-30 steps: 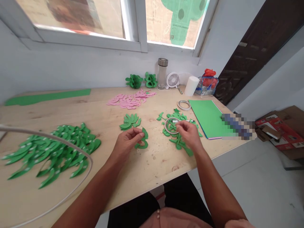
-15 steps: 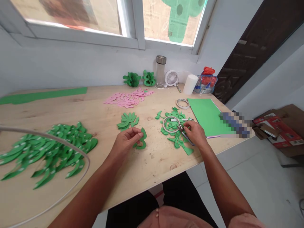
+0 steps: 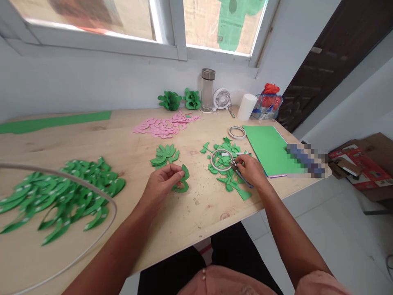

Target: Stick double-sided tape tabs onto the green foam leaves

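My left hand pinches a curved green paper cutout just above the wooden table. Its fingers are closed on the piece. Over the pile of green scraps, my right hand has its fingers closed at a dark-handled tool, whose exact form is partly hidden. Beside that tool a roll of tape lies on the scraps, with a white pen near it. Behind my left hand sits a small stack of green leaf-shaped cutouts.
Many green strips cover the left of the table, crossed by a pale cable. Pink cutouts, a bottle, a fan and a white roll stand farther back. Green sheets lie right.
The camera view has shifted slightly. Both hands keep nearly the same places, the left with the green cutout and the right at the tool.
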`<action>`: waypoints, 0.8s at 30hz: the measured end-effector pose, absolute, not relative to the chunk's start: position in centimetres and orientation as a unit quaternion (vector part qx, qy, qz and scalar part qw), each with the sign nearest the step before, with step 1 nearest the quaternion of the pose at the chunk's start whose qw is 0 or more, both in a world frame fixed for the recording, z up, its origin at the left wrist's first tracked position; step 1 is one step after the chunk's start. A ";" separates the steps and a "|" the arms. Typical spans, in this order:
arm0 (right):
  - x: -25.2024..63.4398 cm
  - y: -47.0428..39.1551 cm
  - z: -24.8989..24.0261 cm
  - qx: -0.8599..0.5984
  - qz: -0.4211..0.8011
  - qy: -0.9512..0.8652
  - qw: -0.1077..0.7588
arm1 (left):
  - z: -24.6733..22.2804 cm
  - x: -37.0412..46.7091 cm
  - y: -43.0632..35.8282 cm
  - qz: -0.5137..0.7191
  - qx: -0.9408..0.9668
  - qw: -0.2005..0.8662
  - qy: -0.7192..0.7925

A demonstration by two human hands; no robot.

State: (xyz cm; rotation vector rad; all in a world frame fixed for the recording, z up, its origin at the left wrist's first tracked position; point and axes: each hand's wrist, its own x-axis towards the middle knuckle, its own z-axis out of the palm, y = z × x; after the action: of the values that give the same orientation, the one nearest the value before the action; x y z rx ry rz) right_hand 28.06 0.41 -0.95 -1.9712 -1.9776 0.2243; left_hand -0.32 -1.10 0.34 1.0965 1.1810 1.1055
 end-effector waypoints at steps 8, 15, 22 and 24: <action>27.9 0.3 -1.0 -0.696 0.078 -0.695 0.162 | 0.4 -0.4 -1.2 0.465 0.462 0.564 0.501; 27.9 0.2 -1.0 -0.693 0.082 -0.698 0.160 | 0.5 -0.2 -1.2 0.468 0.468 0.557 0.501; 27.8 0.1 -0.8 -0.700 0.056 -0.693 0.164 | 0.5 -0.2 -1.2 0.468 0.471 0.553 0.504; 27.6 0.1 -0.6 -0.702 0.039 -0.694 0.156 | 0.5 -0.3 -1.1 0.465 0.474 0.552 0.504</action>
State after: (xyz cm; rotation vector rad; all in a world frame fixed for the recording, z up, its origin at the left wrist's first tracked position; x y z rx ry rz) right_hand 27.59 0.11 -0.55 -2.0104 -1.9870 0.1114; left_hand -0.26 -1.15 0.49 1.1213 1.1924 1.0985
